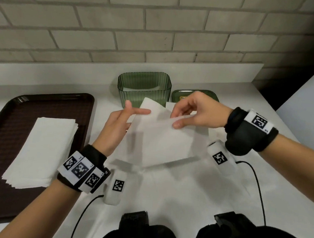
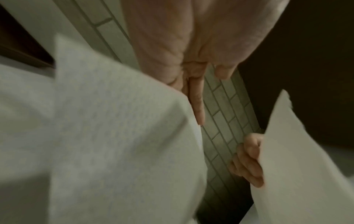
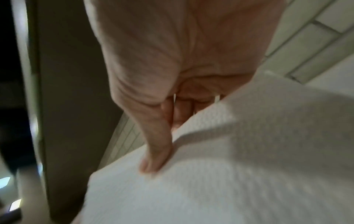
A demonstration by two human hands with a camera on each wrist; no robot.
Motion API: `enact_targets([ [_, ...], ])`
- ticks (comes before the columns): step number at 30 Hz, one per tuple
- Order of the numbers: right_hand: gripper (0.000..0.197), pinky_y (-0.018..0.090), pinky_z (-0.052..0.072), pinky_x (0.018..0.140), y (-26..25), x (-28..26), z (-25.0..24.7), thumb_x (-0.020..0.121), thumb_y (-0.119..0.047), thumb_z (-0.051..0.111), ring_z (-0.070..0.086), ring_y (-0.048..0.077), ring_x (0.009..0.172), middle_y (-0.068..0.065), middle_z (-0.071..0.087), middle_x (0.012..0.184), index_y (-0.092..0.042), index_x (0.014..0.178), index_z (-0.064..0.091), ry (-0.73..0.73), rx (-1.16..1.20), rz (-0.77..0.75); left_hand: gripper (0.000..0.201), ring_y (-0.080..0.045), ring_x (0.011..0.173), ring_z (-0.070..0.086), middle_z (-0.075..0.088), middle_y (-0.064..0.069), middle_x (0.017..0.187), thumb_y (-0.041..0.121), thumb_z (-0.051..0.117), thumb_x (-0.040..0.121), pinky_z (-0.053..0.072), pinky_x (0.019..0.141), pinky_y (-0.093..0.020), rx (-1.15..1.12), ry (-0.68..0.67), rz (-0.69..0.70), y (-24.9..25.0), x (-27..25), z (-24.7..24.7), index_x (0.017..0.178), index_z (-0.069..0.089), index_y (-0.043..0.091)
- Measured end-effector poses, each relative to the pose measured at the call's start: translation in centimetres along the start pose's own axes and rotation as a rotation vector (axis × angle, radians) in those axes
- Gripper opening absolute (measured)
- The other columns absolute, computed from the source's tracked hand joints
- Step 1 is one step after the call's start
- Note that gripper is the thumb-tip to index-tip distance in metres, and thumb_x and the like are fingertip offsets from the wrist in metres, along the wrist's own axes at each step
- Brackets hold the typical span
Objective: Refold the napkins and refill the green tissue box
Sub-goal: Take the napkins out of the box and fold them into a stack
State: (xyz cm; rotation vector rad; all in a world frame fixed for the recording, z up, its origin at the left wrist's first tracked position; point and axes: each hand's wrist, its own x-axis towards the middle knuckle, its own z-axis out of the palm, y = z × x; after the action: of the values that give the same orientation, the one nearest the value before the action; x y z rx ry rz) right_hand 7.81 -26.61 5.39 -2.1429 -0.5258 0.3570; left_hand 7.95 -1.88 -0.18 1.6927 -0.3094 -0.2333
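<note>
A white napkin hangs blurred in the air over the counter, between both hands. My left hand holds its left edge, with the index finger lying straight on top and the other fingers behind the sheet. My right hand pinches the upper right edge between thumb and fingers. In the right wrist view the thumb presses on the napkin. The left wrist view shows a straight finger along the napkin. Behind the hands stands the open green tissue box with white paper inside.
The green lid lies right of the box, partly hidden by my right hand. A brown tray at the left carries a stack of folded napkins. More white paper lies on the counter under the held sheet. A brick wall runs behind.
</note>
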Motion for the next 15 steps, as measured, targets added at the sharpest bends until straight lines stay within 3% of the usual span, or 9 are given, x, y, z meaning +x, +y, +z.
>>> enact_targets([
  [2, 0.013, 0.025, 0.05, 0.07, 0.5, 0.1, 0.4, 0.078, -0.006, 0.078, 0.06, 0.018, 0.07, 0.008, 0.068, 0.077, -0.012, 0.084, 0.067, 0.154, 0.27, 0.015, 0.066, -0.02, 0.108, 0.066, 0.07, 0.001, 0.119, 0.067, 0.028, 0.091, 0.047, 0.094, -0.039, -0.185, 0.083, -0.019, 0.2, 0.3, 0.2, 0.111, 0.072, 0.022],
  [4, 0.017, 0.019, 0.05, 0.066, 1.3, 0.2, 1.3, 0.08, -0.002, 0.073, 0.059, 0.014, 0.067, 0.005, 0.065, 0.071, -0.013, 0.082, 0.061, 0.316, 0.563, 0.064, 0.07, -0.025, 0.114, 0.063, 0.067, -0.006, 0.123, 0.072, 0.038, 0.086, 0.046, 0.098, -0.043, -0.296, 0.121, -0.045, 0.3, 0.4, 0.5, 0.121, 0.067, 0.019],
  [6, 0.019, 0.02, 0.047, 0.067, 2.1, 0.4, 2.3, 0.078, -0.004, 0.072, 0.057, 0.013, 0.073, 0.005, 0.065, 0.078, -0.015, 0.086, 0.058, 0.397, 0.823, 0.147, 0.075, -0.028, 0.121, 0.059, 0.063, -0.01, 0.13, 0.074, 0.05, 0.08, 0.046, 0.102, -0.046, -0.413, 0.125, -0.068, 0.2, 0.3, 0.8, 0.129, 0.059, 0.018],
  [9, 0.022, 0.027, 0.054, 0.071, 2.5, 0.7, 3.5, 0.086, -0.003, 0.065, 0.061, 0.015, 0.083, 0.002, 0.07, 0.093, -0.016, 0.099, 0.054, 0.427, 1.051, 0.26, 0.059, -0.026, 0.12, 0.06, 0.062, -0.012, 0.13, 0.056, 0.046, 0.088, 0.052, 0.096, -0.039, -0.518, 0.082, -0.008, 0.6, 0.1, 1.5, 0.127, 0.059, 0.014],
  [12, 0.025, 0.026, 0.056, 0.063, 2.2, 0.9, 3.8, 0.089, 0.001, 0.061, 0.063, 0.013, 0.077, 0.001, 0.069, 0.095, -0.016, 0.103, 0.052, 0.502, 1.148, 0.266, 0.07, -0.015, 0.117, 0.062, 0.06, -0.003, 0.134, 0.064, 0.066, 0.075, 0.053, 0.091, -0.033, -0.528, 0.189, -0.054, 0.7, 0.2, 2.0, 0.127, 0.057, 0.019],
  [13, 0.027, 0.026, 0.056, 0.062, 2.0, 0.9, 3.7, 0.089, 0.001, 0.061, 0.064, 0.012, 0.075, 0.0, 0.069, 0.094, -0.015, 0.108, 0.052, 0.522, 1.17, 0.254, 0.06, -0.008, 0.111, 0.063, 0.064, 0.002, 0.128, 0.057, 0.069, 0.078, 0.052, 0.086, -0.026, -0.493, 0.249, -0.032, 0.6, 0.4, 2.1, 0.124, 0.06, 0.019],
  [15, 0.035, 0.027, 0.057, 0.066, 1.8, 1.0, 3.4, 0.088, 0.001, 0.062, 0.066, 0.012, 0.08, 0.001, 0.07, 0.101, -0.013, 0.12, 0.053, 0.506, 1.171, 0.233, 0.026, -0.009, 0.106, 0.066, 0.071, 0.003, 0.115, 0.019, 0.063, 0.092, 0.051, 0.082, -0.023, -0.456, 0.281, 0.072, 0.9, 0.6, 2.1, 0.118, 0.063, 0.015],
])
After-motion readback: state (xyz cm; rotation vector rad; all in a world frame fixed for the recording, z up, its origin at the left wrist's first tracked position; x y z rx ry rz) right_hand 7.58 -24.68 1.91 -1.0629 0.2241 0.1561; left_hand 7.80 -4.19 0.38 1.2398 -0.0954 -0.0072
